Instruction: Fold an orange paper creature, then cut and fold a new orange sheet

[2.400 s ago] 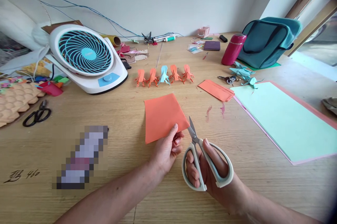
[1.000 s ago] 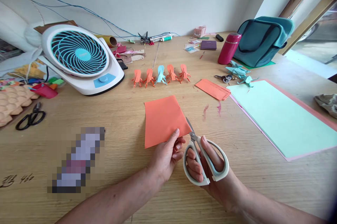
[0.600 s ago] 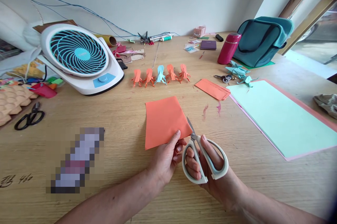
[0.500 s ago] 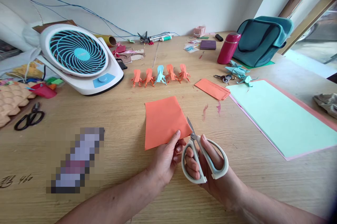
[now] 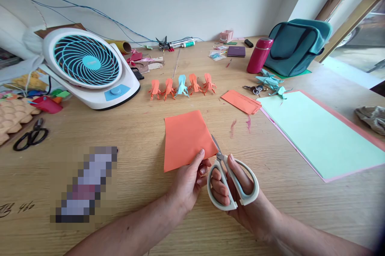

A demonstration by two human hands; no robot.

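Note:
My left hand (image 5: 191, 177) pinches the lower right corner of an orange sheet of paper (image 5: 187, 139), thumb on top and fingers beneath. White-handled scissors (image 5: 221, 163) are in my right hand (image 5: 234, 192), its fingers and thumb through the two loops. Their blades meet the sheet's right edge close to my left fingertips, and one blade shows beyond that edge. Part of the other blade is hidden by the paper. Past the sheet stand several folded paper beetles, orange ones and a blue one (image 5: 182, 86).
Orange paper strips (image 5: 241, 102) lie right of the sheet, beside large pale green paper (image 5: 325, 135). A fan (image 5: 90, 63) and black scissors (image 5: 31, 135) are on the left, with a blurred-out object (image 5: 87, 183) nearer. A red bottle (image 5: 260, 55) and teal bag (image 5: 297, 49) stand far right.
The whole view has shifted slightly, so things on the table appear a little further left. The scissor handles look slightly closer together; both hands keep their holds.

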